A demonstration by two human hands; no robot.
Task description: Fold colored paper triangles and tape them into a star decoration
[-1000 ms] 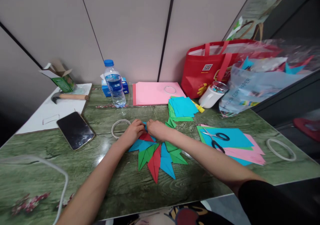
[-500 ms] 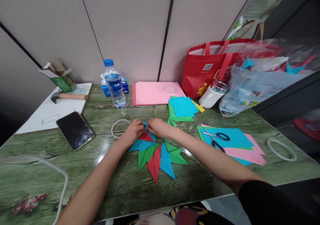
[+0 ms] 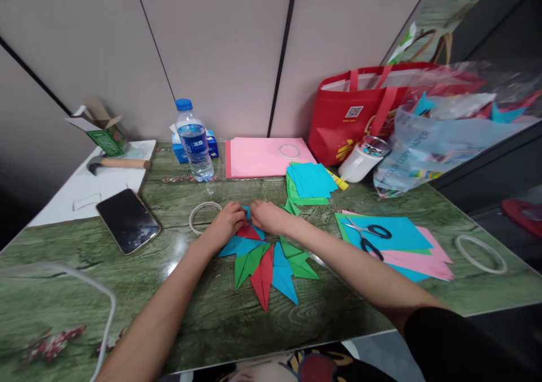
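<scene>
Left hand: curled over red piece, seemingly steadying it | Right hand: curled by blue piece; both grips hidden, couldn't tell | Paper fan: lay mid-table, points outward | Scissors: lay aside, apparently for space

Pale wall behind green table
</scene>
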